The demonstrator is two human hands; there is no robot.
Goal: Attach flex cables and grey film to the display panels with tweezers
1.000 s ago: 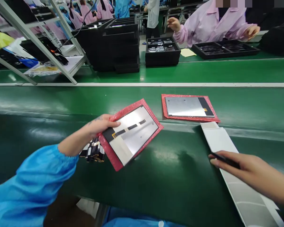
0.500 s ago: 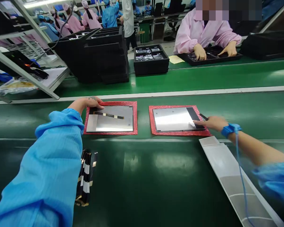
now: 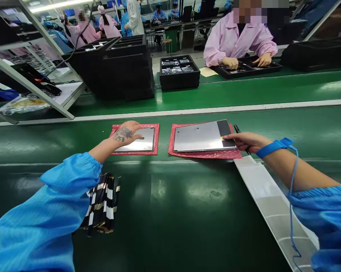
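Two silver display panels lie side by side on red bubble-wrap mats on the green conveyor belt [image 3: 170,211]. My left hand [image 3: 126,134] rests flat, fingers spread, on the left panel [image 3: 138,143]. My right hand [image 3: 244,140], wearing a blue wrist strap, grips the right edge of the right panel [image 3: 200,136] and tilts that edge up off its red mat [image 3: 207,154]. A thin black pen [image 3: 238,130] shows behind that hand's fingers. A stack of black-and-gold flex strips [image 3: 102,204] lies by my left sleeve.
A long white tray [image 3: 272,204] runs diagonally at the right. Black stacked trays [image 3: 122,68] and a small parts tray [image 3: 179,71] stand across the belt. A person in a pink coat [image 3: 238,37] works at a black tray opposite. A metal rack frame [image 3: 31,83] stands at the left.
My left hand slid from the left panel's corner onto its face. My right hand took hold of the right panel's edge and lifted it off the mat.
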